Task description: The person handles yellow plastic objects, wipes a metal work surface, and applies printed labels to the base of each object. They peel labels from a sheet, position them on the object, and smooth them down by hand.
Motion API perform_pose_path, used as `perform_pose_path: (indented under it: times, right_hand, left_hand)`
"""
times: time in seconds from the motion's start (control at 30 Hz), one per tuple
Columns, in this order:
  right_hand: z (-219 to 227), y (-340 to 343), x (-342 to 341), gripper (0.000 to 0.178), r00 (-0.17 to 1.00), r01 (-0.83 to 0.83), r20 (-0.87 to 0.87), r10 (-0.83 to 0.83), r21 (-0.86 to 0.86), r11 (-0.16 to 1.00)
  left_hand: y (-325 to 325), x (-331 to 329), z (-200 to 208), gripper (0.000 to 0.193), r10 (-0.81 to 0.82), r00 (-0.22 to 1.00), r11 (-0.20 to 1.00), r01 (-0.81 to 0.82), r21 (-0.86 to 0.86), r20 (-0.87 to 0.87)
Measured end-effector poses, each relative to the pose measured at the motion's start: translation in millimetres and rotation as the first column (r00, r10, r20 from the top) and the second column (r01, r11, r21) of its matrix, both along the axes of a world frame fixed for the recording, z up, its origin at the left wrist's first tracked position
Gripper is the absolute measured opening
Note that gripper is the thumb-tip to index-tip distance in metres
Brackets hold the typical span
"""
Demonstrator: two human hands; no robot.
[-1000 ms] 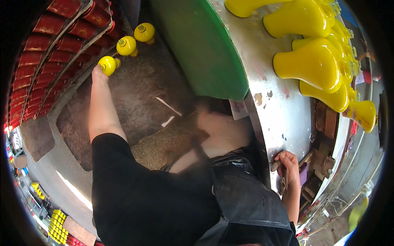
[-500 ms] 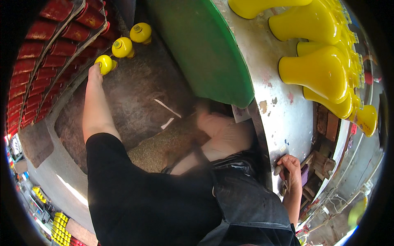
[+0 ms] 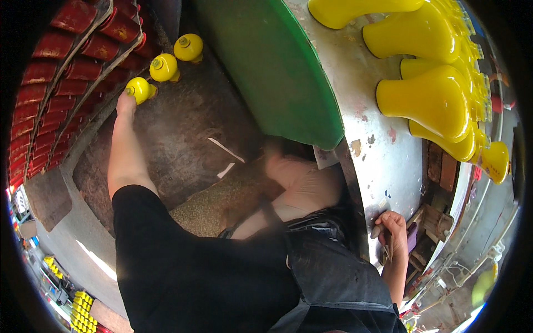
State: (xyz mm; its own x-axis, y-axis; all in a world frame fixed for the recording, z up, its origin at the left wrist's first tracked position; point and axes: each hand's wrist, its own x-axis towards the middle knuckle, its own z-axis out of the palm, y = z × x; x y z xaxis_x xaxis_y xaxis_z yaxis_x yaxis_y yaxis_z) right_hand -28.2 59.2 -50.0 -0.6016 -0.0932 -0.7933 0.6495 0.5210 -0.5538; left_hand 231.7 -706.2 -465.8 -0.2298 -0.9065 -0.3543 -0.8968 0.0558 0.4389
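My left hand reaches out at the far left, its fingers closed at the neck of a glossy yellow bottle. That bottle stands upright on the dark floor board; my fingertips are partly hidden. In a row beyond it stand two more yellow bottles, a middle one and a farther one. At the lower right, my right hand rests by the metal table's edge, fingers closed around a small tool with a rounded greyish end. The tool's other parts are mostly hidden.
Stacked rows of red bottles rise on the left. A green panel stands between the floor board and the metal table. Several yellow bottles lie on the table's far side. White strips lie on the board.
The whole view has shifted slightly. My left hand stays at the nearest yellow bottle, a touch lower in the picture. My right hand keeps its grip and place.
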Motion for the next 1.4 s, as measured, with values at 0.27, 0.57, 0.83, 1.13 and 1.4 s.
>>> perform_pose_path:
  times: [0.27, 0.57, 0.83, 1.13, 1.4]
  right_hand:
    - [-0.1, 0.0, -0.3, 0.029, 1.0, 0.013, 0.002, -0.013, 0.027, 1.0]
    - [2.7, -3.9, 0.1, 0.027, 1.0, -0.014, -0.01, 0.015, 0.05, 0.999]
    - [-2.7, 10.7, -3.8, 0.026, 0.996, 0.0, 0.094, 0.0, 0.006, 1.0]
    - [-2.5, 9.2, -4.1, 0.026, 0.995, -0.031, 0.098, 0.031, -0.002, 1.0]
    - [-9.1, 14.0, 0.8, 0.026, 0.996, -0.081, 0.041, 0.081, -0.006, 0.997]
  left_hand:
    - [13.2, -26.0, 17.8, 0.055, -0.096, 0.987, 0.969, 0.123, -0.213, 0.129]
    - [68.4, -129.7, 33.9, 0.049, -0.395, 0.919, 0.841, 0.363, -0.402, 0.004]
    - [34.4, -129.4, -4.1, 0.038, -0.388, 0.918, 0.826, 0.385, -0.411, 0.078]
    - [15.9, -136.2, -13.8, 0.053, -0.288, 0.958, 0.946, 0.282, -0.16, -0.014]
    - [155.6, -197.1, 160.2, 0.047, -0.115, 0.761, 0.923, -0.155, -0.351, -0.639]
